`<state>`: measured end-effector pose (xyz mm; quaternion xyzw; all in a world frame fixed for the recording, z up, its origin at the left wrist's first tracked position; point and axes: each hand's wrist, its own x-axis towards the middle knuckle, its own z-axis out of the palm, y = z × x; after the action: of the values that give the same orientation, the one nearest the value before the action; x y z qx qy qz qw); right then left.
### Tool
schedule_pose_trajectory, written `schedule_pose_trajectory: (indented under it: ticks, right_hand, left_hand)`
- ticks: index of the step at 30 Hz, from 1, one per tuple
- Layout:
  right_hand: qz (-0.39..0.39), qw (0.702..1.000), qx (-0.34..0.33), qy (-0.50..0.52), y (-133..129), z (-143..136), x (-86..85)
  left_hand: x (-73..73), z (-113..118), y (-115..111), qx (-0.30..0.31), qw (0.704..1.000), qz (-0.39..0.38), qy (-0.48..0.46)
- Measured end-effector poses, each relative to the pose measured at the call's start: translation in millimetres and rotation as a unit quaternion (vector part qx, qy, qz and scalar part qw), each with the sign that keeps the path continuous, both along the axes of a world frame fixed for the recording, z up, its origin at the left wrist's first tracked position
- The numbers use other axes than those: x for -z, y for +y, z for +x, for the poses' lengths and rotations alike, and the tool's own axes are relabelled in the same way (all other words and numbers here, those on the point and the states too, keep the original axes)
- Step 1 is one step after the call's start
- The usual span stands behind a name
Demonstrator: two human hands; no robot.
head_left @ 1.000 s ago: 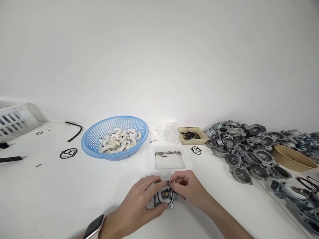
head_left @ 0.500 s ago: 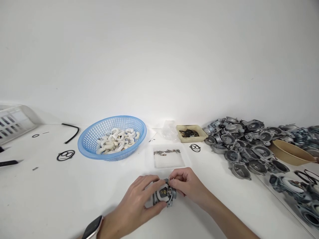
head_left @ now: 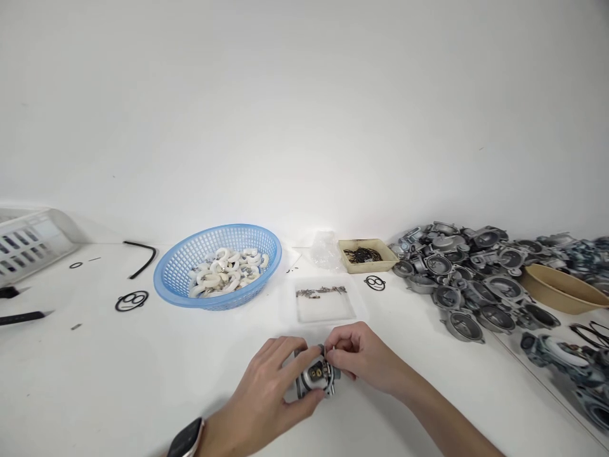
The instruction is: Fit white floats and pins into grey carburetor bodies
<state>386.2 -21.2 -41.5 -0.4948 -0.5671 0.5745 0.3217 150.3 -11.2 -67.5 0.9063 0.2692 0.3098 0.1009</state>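
On the tabletop [head_left: 143, 387], to the right of the blue basket [head_left: 162, 282] and nearer to us, our left hand [head_left: 266, 384] has its thumb and fingers wrapped around the metal housing [head_left: 329, 382]. We judge it a stiff casting, fairly heavy for its bulk, perhaps slick if oily; we would take hold across its outer walls and spare the inside. It looks dull grey, its rim uneven, its cavity facing up. Within sits a white curved insert [head_left: 313, 384], probably light plastic and easier to break, around a dark centre block with tiny brass fittings [head_left: 318, 372]. Farther rightward from the blue basket, our right hand [head_left: 359, 355] pinches at the rim, seemingly on a slim piece too small to make out.
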Motion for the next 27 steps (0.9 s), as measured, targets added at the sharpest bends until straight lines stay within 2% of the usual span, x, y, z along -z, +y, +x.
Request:
schedule_pose_trajectory:
  ticks: [8, 14, 27]
  right_hand:
    - [0.002, 1.0, 0.0, 0.004, -1.8, -1.2, -2.6]
    - [0.021, 0.999, 0.034, -0.002, 3.3, -1.9, -0.6]
    - [0.026, 0.996, 0.078, 0.03, 5.9, -5.6, -1.0]
  left_hand:
    - [0.6, 1.3, -1.2, -0.007, 1.0, 0.004, -0.001]
    - [2.5, 3.2, 3.4, -0.013, 0.999, 0.029, -0.011]
    - [1.3, 3.4, 7.9, -0.004, 1.0, 0.004, -0.027]
